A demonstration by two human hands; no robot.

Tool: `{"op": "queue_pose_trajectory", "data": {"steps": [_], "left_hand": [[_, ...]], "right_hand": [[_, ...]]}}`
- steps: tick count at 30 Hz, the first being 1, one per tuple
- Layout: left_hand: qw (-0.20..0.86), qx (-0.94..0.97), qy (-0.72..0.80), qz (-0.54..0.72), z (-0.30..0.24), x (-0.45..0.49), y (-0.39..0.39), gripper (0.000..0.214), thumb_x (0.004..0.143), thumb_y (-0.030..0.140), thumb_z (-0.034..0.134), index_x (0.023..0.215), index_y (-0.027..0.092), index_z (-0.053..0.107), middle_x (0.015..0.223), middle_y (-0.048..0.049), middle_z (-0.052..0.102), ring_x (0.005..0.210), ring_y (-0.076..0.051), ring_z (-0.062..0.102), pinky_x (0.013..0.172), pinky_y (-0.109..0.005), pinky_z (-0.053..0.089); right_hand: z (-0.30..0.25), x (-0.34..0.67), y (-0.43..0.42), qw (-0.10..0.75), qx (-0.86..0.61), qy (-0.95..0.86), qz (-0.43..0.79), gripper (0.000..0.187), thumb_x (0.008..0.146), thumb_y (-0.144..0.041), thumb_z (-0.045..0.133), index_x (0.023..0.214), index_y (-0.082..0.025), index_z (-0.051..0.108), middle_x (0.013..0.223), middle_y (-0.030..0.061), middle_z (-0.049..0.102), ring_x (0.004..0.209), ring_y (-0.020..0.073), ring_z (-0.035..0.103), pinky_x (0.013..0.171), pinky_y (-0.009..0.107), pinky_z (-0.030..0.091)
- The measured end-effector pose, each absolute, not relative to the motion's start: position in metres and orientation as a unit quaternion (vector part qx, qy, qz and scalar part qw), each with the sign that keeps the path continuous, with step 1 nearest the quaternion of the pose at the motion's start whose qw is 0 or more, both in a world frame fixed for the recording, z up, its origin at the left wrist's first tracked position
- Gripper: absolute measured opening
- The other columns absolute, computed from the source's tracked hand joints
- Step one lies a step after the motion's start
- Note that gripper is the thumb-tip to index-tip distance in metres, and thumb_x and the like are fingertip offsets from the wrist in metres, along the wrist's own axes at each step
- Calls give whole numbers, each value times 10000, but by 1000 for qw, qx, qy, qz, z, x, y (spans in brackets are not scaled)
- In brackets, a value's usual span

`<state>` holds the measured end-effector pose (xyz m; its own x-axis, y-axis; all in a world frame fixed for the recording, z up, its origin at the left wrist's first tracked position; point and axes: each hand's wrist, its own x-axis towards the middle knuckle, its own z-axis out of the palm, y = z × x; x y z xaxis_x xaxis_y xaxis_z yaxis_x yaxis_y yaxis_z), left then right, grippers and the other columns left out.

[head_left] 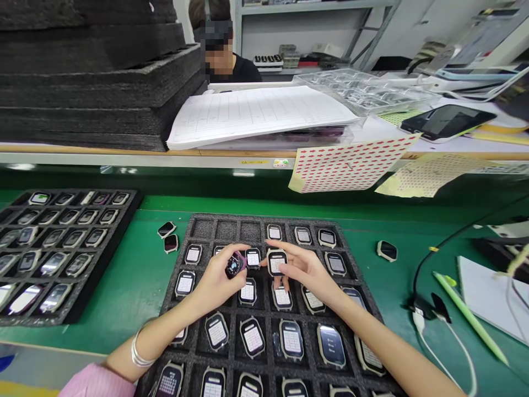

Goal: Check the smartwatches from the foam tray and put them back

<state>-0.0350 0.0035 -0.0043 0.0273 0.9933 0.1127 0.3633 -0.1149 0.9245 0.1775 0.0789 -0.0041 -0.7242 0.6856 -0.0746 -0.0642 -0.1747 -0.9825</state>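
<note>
Tray [227, 229] on green worktop [119, 298], shelving [318, 6] beyond

Purple-and-black watch [235, 267], dark-grey tray [227, 230], green tabletop [136, 256]

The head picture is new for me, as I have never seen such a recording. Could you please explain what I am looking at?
There is no machine here, only a person's two bare hands. The single picture comes from a camera worn on the head, looking forward and down. On the green table, a black foam tray holds many watches in pockets, most with lit screens. A second tray is at the left, and a green pen lies at the right. The left hand holds a dark watch with a purple edge; the right hand holds a pale-screen watch above the first tray.
</note>
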Motion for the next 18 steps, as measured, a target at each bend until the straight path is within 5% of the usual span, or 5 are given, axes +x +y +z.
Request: {"op": "queue_pose_trajectory", "data": {"steps": [12,18], "left_hand": [[372,590,578,423,-10,-35,-1,375,765,169,523,1138,189,558,1043,-52,643,1017,-218,584,934,-336,412],[351,527,628,452,-15,-35,-2,415,772,413,557,1131,206,563,1007,-36,652,960,-241,596,887,-334,430]], "right_hand": [[-6,179,74,265,-270,-553,742,618,821,-335,693,1343,-144,422,1008,134,687,581,159,683,439,191,486],[-17,182,72,263,-242,-531,768,686,769,-366,744,1332,-125,435,992,155,682,501,136,661,368,150,402]]}}
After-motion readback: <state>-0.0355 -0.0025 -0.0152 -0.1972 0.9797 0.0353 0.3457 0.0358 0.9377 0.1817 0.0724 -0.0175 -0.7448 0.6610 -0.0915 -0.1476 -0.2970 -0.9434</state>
